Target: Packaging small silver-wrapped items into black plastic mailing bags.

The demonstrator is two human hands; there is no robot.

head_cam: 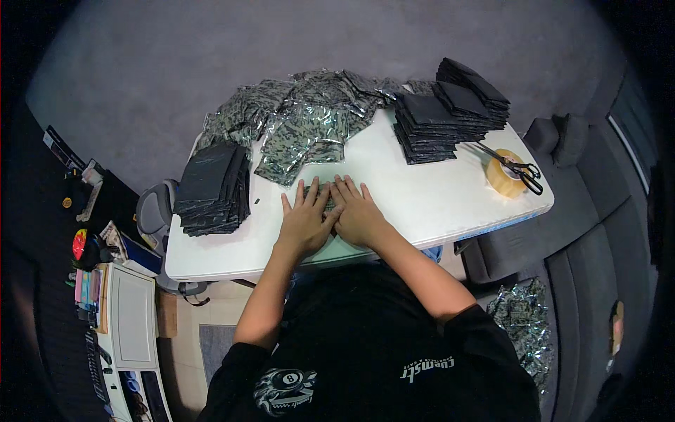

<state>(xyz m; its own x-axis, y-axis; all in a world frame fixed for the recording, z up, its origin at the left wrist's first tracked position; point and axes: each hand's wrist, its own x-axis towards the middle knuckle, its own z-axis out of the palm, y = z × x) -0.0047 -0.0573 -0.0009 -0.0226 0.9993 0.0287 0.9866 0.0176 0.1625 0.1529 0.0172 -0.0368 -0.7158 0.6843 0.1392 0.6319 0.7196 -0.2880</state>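
Note:
Both of my hands lie flat, side by side with the thumbs meeting, near the front edge of a white table (422, 211). Under my left hand (307, 224) and my right hand (358, 216) is a small camouflage-patterned packet (329, 204), mostly hidden by the fingers. Just beyond the fingertips lies a heap of camouflage items in clear plastic (311, 121). A stack of black flat packages (211, 184) stands to the left, and more black packages (432, 121) are piled at the back right.
On the table's right side, black-handled scissors (519, 171) rest on a large roll of clear tape (503, 182). A grey sofa (559, 211) stands to the right, with more plastic-wrapped camouflage items (524, 316) beside it. A grey chair (154, 208) is at the left.

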